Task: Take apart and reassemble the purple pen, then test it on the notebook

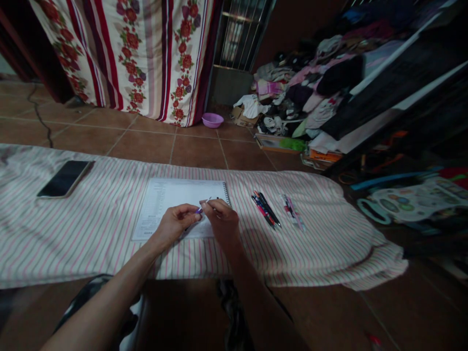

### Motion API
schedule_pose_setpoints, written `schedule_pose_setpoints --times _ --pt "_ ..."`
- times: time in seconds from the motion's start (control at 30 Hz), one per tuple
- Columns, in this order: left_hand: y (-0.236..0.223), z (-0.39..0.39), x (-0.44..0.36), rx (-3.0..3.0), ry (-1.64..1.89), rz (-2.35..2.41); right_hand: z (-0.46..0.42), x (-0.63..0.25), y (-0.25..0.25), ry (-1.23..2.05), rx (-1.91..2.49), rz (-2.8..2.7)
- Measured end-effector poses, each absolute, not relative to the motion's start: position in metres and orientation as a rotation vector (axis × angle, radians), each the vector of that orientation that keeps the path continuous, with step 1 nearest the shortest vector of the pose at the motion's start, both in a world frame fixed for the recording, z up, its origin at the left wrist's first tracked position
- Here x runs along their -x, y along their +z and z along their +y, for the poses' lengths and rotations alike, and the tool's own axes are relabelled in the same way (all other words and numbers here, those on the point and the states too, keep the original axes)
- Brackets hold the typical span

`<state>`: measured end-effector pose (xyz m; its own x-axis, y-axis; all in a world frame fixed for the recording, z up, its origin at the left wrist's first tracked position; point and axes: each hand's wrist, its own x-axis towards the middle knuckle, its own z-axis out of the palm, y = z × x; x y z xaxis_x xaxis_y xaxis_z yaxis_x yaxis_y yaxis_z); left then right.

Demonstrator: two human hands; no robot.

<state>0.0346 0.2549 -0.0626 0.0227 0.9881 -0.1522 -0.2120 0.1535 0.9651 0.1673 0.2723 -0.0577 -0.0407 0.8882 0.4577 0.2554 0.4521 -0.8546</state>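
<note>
Now I'm pinching the purple end of a slim pen-like piece (199, 211) with my left hand (179, 219), while my right hand (222, 218) is gripping its white part, both working over the spiral notebook (186, 191); pens (266, 208) are lying beyond its right edge.

Here's the striped cloth (109, 219) draping the surface: a dark-screened smartphone (65, 179) lies toward the left end, close to the far edge; a spiral-bound notebook (183, 191) sits mid-length, coil facing the right end; and that way lie dark pens (266, 209), then a paler, blurred cluster (293, 212).
</note>
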Motion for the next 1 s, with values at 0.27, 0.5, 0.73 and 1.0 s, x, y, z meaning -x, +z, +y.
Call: schedule_pose_setpoints --times 0.27,0.5,0.73,1.0 --pt "-0.064 0.254 -0.035 -0.994 1.181 1.116 0.272 -0.168 -0.057 0.707 1.078 -1.601" --pt "-0.066 0.255 -0.036 -1.014 1.193 1.141 0.269 -0.17 -0.055 0.619 1.086 -1.64" --pt "-0.069 0.255 -0.035 -1.055 1.155 1.207 0.269 -0.176 -0.047 0.506 1.102 -1.608" --pt "-0.076 0.257 -0.032 -1.255 1.166 1.303 0.276 -0.198 -0.043 0.487 1.222 -1.413"
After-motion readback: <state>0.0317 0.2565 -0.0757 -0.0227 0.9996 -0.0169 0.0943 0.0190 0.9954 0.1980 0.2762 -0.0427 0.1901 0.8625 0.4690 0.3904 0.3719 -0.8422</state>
